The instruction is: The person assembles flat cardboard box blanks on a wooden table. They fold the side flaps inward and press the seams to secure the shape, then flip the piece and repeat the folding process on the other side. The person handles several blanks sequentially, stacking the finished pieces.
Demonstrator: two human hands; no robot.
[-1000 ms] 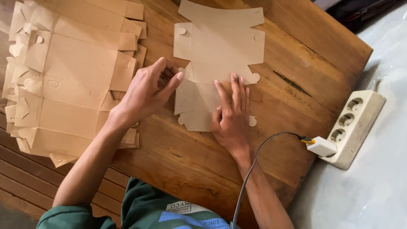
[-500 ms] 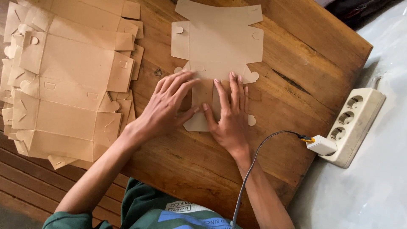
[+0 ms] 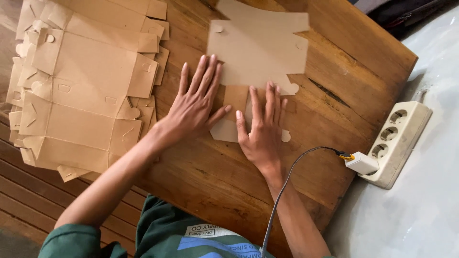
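Left hand (image 3: 193,107): had slid from the stack (image 3: 81,91) onto the cardboard blank (image 3: 258,52), fingers spread flat.
Right hand (image 3: 263,129): stayed pressing the blank, fingers apart.
Table (image 3: 215,181): wooden.

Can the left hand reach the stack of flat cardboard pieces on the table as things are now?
Probably yes. The left hand lies flat on the wooden table, holding nothing, right beside the stack of flat cardboard pieces, and nothing stands between them.
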